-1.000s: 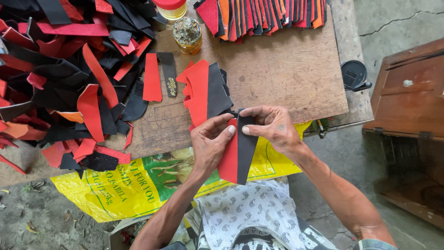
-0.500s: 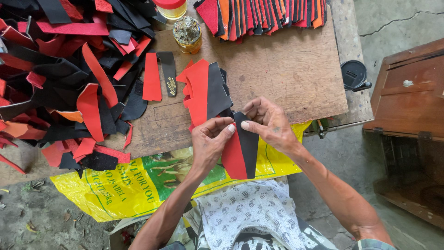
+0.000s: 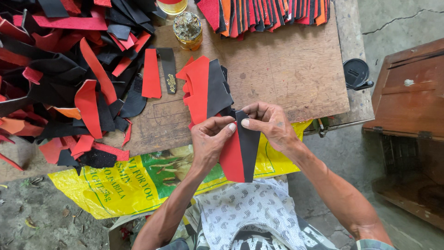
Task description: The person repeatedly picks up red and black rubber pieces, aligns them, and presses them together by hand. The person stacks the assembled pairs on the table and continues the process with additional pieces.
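A joined red-and-black leather piece (image 3: 240,155) is held at the near edge of the worn wooden work board (image 3: 286,74), over the yellow and green printed plastic sack (image 3: 138,180) that hangs from under the board. It is pinched at its upper end by the left hand (image 3: 210,141) on the red half and by the right hand (image 3: 270,125) on the black half, the thumbs pressed together at the seam and the fingers closed on the leather. Just beyond the hands a stack of similar red and black cut pieces (image 3: 206,88) is seen. A glue-crusted glass jar (image 3: 188,30) stands at the far side, and a second container with a red lid (image 3: 171,5) is cut off by the top edge. The sack's lettering is partly hidden by folds. A loose heap of red, black and orange leather offcuts (image 3: 60,78) runs out of view at the left.
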